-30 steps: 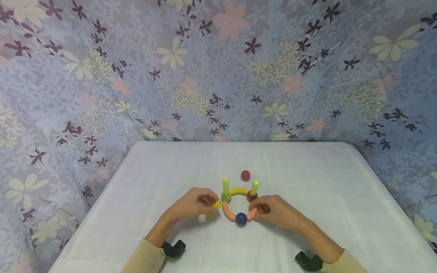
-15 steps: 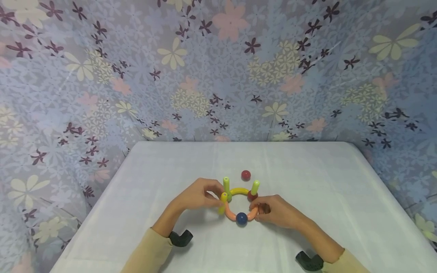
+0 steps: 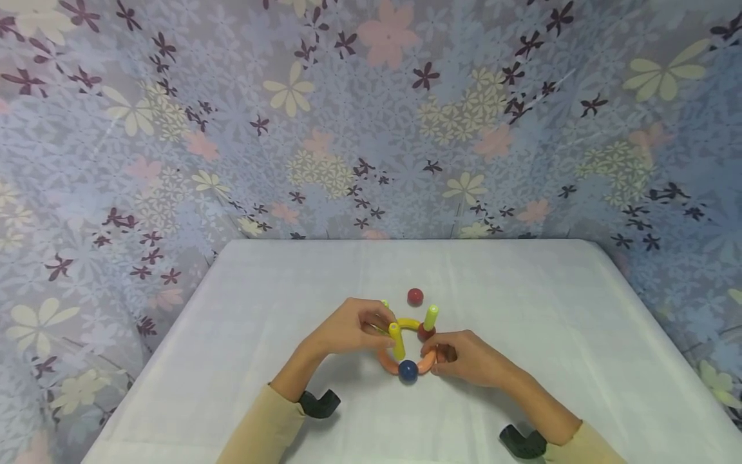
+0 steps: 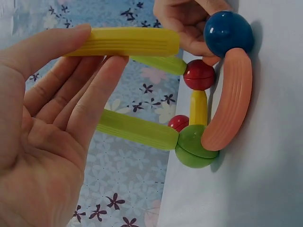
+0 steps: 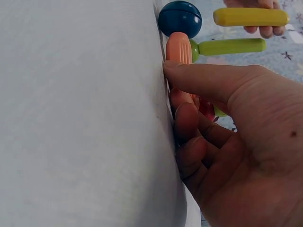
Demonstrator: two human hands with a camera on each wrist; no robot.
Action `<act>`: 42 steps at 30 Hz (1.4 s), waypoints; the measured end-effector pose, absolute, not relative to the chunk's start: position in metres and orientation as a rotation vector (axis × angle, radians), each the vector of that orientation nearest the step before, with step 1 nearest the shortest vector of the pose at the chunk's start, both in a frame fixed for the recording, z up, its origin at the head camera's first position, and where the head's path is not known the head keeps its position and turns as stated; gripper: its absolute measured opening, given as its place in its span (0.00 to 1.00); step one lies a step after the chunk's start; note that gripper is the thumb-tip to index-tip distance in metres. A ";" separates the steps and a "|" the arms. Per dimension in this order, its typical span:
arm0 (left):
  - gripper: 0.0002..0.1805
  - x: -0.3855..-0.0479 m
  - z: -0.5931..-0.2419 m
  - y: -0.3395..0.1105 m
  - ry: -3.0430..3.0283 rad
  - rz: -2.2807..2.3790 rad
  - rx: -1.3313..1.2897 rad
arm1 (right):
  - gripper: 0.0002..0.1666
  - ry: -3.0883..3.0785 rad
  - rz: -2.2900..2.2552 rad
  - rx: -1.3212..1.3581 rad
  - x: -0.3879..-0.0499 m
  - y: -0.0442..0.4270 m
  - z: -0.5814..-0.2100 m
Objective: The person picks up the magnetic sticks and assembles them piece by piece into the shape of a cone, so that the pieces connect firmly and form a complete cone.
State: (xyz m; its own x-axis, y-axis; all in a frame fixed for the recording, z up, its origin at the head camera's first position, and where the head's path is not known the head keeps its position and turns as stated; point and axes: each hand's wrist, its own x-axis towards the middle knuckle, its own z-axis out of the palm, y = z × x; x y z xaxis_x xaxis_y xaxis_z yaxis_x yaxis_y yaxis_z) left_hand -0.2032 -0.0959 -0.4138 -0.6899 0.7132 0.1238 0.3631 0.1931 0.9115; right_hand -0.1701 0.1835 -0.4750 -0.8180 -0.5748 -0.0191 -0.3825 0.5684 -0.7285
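Note:
My left hand [image 3: 353,327] pinches a yellow rod [image 4: 135,41] between thumb and fingers, holding it upright above the ring of joined toy pieces. That ring has a blue ball [image 3: 408,371] at the near side, a green ball [image 4: 196,146] at the left and a red ball [image 3: 426,332] at the right. Orange curved pieces [image 4: 232,99] and a yellow curved piece [image 3: 409,323] link the balls. Light green rods [image 3: 431,317] stand up from the green and red balls. My right hand [image 3: 472,359] pinches the right orange curved piece [image 5: 179,49] near the table.
A loose red ball [image 3: 415,296] lies behind the ring on the white-covered table [image 3: 278,277]. A flower-patterned cloth [image 3: 371,129] hangs behind the table. Dark curved pieces [image 3: 523,442] are attached at both wrists.
My left hand has moved right with the yellow rod, from beside the ring to above it, and the rod has turned upright. My right hand keeps its hold on the orange curved piece.

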 end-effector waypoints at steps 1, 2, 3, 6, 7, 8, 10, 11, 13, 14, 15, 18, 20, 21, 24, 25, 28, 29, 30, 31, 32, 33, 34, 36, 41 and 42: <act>0.13 -0.203 -0.414 -0.095 2.138 1.509 1.009 | 0.15 2.549 -1.092 -0.795 -0.170 0.183 -0.475; 0.14 -0.202 -0.414 -0.094 2.130 1.521 1.006 | 0.15 2.548 -1.092 -0.794 -0.170 0.183 -0.475; 0.14 -0.202 -0.414 -0.094 2.128 1.527 1.005 | 0.15 2.549 -1.089 -0.794 -0.171 0.183 -0.475; 0.14 -0.200 -0.416 -0.091 2.125 1.529 1.008 | 0.15 2.547 -1.090 -0.801 -0.171 0.183 -0.474; 0.14 -0.200 -0.416 -0.090 2.129 1.523 1.010 | 0.15 2.545 -1.089 -0.804 -0.171 0.183 -0.474; 0.14 -0.199 -0.417 -0.089 2.133 1.515 1.017 | 0.15 2.544 -1.089 -0.809 -0.171 0.183 -0.474; 0.14 -0.198 -0.418 -0.087 2.135 1.500 1.022 | 0.15 2.542 -1.089 -0.817 -0.171 0.183 -0.474; 0.14 -0.198 -0.419 -0.087 2.135 1.493 1.030 | 0.15 2.543 -1.090 -0.819 -0.171 0.183 -0.474; 0.15 -0.197 -0.419 -0.085 2.133 1.479 1.039 | 0.15 2.545 -1.091 -0.824 -0.171 0.183 -0.474; 0.15 -0.196 -0.419 -0.085 2.135 1.471 1.043 | 0.14 2.548 -1.093 -0.825 -0.171 0.183 -0.474; 0.15 -0.196 -0.419 -0.084 2.138 1.462 1.045 | 0.14 2.548 -1.096 -0.828 -0.171 0.183 -0.474; 0.14 -0.195 -0.419 -0.083 2.143 1.447 1.043 | 0.14 2.553 -1.100 -0.835 -0.170 0.183 -0.474; 0.14 -0.194 -0.418 -0.083 2.145 1.442 1.038 | 0.14 2.556 -1.100 -0.835 -0.170 0.183 -0.474; 0.14 -0.194 -0.418 -0.083 2.146 1.440 1.038 | 0.14 2.555 -1.101 -0.836 -0.170 0.183 -0.474; 0.14 -0.193 -0.417 -0.082 2.135 1.442 1.038 | 0.14 2.553 -1.101 -0.834 -0.170 0.183 -0.474; 0.14 -0.193 -0.417 -0.082 2.129 1.444 1.038 | 0.14 2.553 -1.101 -0.834 -0.170 0.183 -0.474; 0.15 -0.192 -0.417 -0.081 2.112 1.452 1.048 | 0.14 2.546 -1.100 -0.831 -0.170 0.182 -0.474; 0.15 -0.191 -0.417 -0.080 2.108 1.455 1.050 | 0.14 2.544 -1.101 -0.831 -0.170 0.182 -0.474; 0.14 -0.191 -0.417 -0.080 2.107 1.454 1.054 | 0.14 2.543 -1.099 -0.826 -0.170 0.182 -0.474; 0.14 -0.190 -0.417 -0.080 2.106 1.453 1.058 | 0.14 2.544 -1.098 -0.823 -0.170 0.182 -0.474; 0.14 -0.190 -0.417 -0.079 2.105 1.453 1.062 | 0.14 2.544 -1.097 -0.821 -0.170 0.182 -0.474; 0.14 -0.189 -0.416 -0.079 2.107 1.449 1.068 | 0.14 2.545 -1.097 -0.818 -0.170 0.182 -0.474; 0.14 -0.189 -0.416 -0.079 2.104 1.448 1.069 | 0.14 2.547 -1.095 -0.818 -0.170 0.182 -0.474; 0.14 -0.188 -0.415 -0.078 2.102 1.442 1.076 | 0.14 2.550 -1.095 -0.820 -0.170 0.182 -0.474; 0.14 -0.189 -0.414 -0.079 2.122 1.426 1.104 | 0.14 2.554 -1.089 -0.816 -0.169 0.181 -0.473; 0.14 -0.189 -0.414 -0.080 2.128 1.430 1.114 | 0.14 2.553 -1.089 -0.815 -0.169 0.181 -0.473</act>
State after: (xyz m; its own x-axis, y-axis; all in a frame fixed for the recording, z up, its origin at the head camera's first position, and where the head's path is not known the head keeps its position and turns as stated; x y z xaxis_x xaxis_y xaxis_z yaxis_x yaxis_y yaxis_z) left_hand -0.1892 -0.0802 -0.4141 -0.6325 0.7623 0.1373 0.4151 0.1840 0.8910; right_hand -0.1692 0.1814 -0.4730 -0.8127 -0.5826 -0.0089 -0.3969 0.5647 -0.7236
